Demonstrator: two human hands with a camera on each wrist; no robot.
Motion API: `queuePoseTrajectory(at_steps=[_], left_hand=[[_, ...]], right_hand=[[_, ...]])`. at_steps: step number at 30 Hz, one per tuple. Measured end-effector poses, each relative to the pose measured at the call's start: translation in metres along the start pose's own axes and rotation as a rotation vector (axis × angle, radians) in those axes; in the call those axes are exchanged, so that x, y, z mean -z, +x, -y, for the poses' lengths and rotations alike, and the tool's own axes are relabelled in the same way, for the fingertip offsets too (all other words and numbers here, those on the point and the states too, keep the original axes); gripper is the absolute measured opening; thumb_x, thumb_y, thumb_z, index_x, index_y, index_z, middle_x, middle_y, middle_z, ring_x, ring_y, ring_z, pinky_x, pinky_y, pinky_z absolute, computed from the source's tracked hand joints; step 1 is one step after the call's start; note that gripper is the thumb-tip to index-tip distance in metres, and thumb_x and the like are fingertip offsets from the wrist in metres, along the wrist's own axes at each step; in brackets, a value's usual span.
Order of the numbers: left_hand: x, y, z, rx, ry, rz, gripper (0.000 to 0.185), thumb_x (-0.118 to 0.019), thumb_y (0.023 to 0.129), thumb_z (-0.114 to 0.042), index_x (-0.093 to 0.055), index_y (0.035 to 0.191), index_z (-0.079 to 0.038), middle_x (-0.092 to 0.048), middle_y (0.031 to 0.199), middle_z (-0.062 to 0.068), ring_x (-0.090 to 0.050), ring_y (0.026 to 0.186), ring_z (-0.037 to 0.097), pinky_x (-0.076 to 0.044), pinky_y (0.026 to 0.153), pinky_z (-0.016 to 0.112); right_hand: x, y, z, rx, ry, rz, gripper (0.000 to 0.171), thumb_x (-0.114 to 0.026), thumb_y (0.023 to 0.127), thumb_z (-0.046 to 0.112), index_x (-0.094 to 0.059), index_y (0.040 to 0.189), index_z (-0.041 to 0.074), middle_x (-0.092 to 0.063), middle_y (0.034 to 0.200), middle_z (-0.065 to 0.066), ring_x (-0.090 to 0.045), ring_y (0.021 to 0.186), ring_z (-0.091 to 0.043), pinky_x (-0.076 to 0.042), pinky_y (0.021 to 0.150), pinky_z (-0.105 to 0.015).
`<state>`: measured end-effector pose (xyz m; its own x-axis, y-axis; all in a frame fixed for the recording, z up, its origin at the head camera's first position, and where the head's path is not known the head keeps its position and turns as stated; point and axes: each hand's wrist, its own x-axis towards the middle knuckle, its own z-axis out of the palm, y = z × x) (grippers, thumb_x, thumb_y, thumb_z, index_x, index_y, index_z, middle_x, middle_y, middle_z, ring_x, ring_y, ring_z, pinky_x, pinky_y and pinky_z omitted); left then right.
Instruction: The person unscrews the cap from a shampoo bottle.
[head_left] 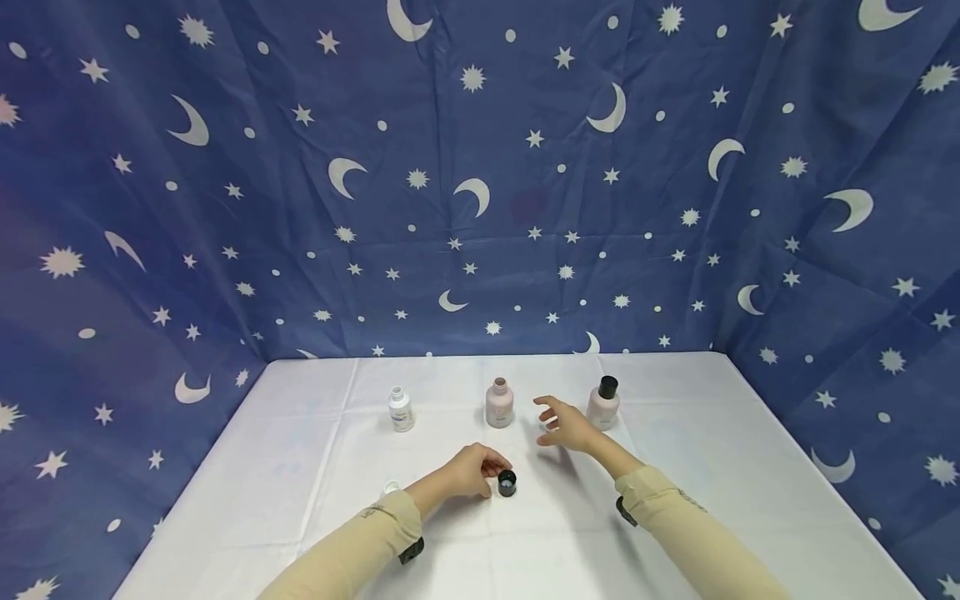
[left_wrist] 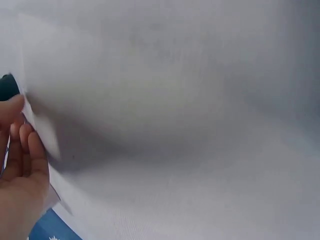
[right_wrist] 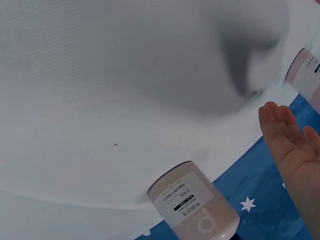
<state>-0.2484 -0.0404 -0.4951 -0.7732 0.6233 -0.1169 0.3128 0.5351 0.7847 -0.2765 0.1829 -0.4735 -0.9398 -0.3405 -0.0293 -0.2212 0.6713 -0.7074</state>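
My left hand [head_left: 467,472] is low over the white table, fingers loosely bent, with its fingertips right at a black cap [head_left: 507,482]. The cap lies with its hollow side up. In the left wrist view, the dark cap [left_wrist: 8,88] shows just past the thumb. My right hand [head_left: 567,427] is held in the air with fingers spread and nothing in them. To its left stands a pink bottle [head_left: 499,405] with a bare neck; to its right, a pink bottle [head_left: 602,409] wears a black cap. The right wrist view shows the capped bottle's label [right_wrist: 185,200].
A small white bottle [head_left: 401,411] without a cap stands upright at the left. Partly behind the left sleeve, a small white object [head_left: 391,486] peeks out. The white tablecloth [head_left: 300,450] ends at a blue curtain [head_left: 420,275] with moons and stars at the back and sides.
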Motion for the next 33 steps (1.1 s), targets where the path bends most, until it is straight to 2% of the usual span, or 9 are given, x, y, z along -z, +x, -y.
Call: queuePoseTrajectory(at_steps=[4,8,12,17,19,25,33], left_hand=[[0.008,0.0,-0.003,-0.007,0.01,0.036,0.05,-0.049,0.06,0.027,-0.069,0.1,0.005,-0.069,0.089,0.012,-0.057,0.074,0.012,-0.046,0.061,0.014],[0.017,0.003,-0.003,-0.037,0.058,0.04,0.052,-0.043,0.062,0.029,-0.069,0.101,0.005,-0.07,0.097,0.015,-0.065,0.086,0.023,-0.054,0.072,0.024],[0.02,0.007,0.0,-0.053,0.071,0.01,0.043,-0.047,0.07,0.026,-0.067,0.103,0.007,-0.07,0.099,0.019,-0.065,0.093,0.029,-0.055,0.081,0.034],[0.024,0.014,-0.001,-0.091,0.1,-0.045,0.023,-0.056,0.082,0.013,-0.067,0.102,0.007,-0.07,0.093,0.018,-0.064,0.086,0.025,-0.052,0.075,0.021],[0.026,0.017,-0.003,-0.12,0.116,-0.057,0.021,-0.058,0.083,0.01,-0.067,0.102,0.007,-0.069,0.091,0.017,-0.063,0.083,0.023,-0.05,0.073,0.019],[0.027,0.03,-0.01,-0.185,0.157,-0.058,0.02,-0.059,0.084,0.006,-0.068,0.102,0.005,-0.07,0.089,0.015,-0.064,0.083,0.023,-0.053,0.076,0.024],[0.026,0.047,-0.033,-0.158,0.155,-0.051,0.019,-0.058,0.087,0.003,-0.068,0.104,0.003,-0.069,0.092,0.014,-0.063,0.085,0.023,-0.051,0.076,0.023]], right_hand=[[0.003,-0.006,-0.005,0.037,-0.009,0.005,0.052,-0.073,0.079,0.002,-0.049,0.124,-0.009,-0.061,0.11,-0.029,-0.062,0.098,-0.041,-0.054,0.086,-0.044],[0.007,-0.012,-0.01,0.095,0.011,0.009,0.039,-0.067,0.084,0.004,-0.052,0.114,-0.015,-0.059,0.109,-0.032,-0.061,0.097,-0.043,-0.053,0.086,-0.047],[0.011,-0.02,-0.015,0.108,0.026,0.013,0.034,-0.064,0.086,0.005,-0.053,0.111,-0.016,-0.059,0.107,-0.032,-0.062,0.094,-0.04,-0.053,0.085,-0.047],[0.015,-0.029,-0.02,0.102,0.022,0.005,0.034,-0.064,0.087,0.007,-0.053,0.111,-0.015,-0.06,0.105,-0.031,-0.062,0.092,-0.037,-0.053,0.085,-0.047],[0.016,-0.031,-0.023,0.103,0.021,-0.002,0.033,-0.063,0.088,0.007,-0.053,0.11,-0.015,-0.06,0.104,-0.03,-0.062,0.092,-0.037,-0.052,0.085,-0.048],[0.021,-0.042,-0.03,0.12,0.004,-0.023,0.031,-0.063,0.088,0.008,-0.055,0.108,-0.014,-0.063,0.1,-0.027,-0.062,0.092,-0.037,-0.053,0.084,-0.047],[0.027,-0.055,-0.036,0.084,0.005,-0.032,0.031,-0.063,0.088,0.01,-0.057,0.109,-0.012,-0.064,0.101,-0.025,-0.062,0.094,-0.036,-0.052,0.085,-0.047]])
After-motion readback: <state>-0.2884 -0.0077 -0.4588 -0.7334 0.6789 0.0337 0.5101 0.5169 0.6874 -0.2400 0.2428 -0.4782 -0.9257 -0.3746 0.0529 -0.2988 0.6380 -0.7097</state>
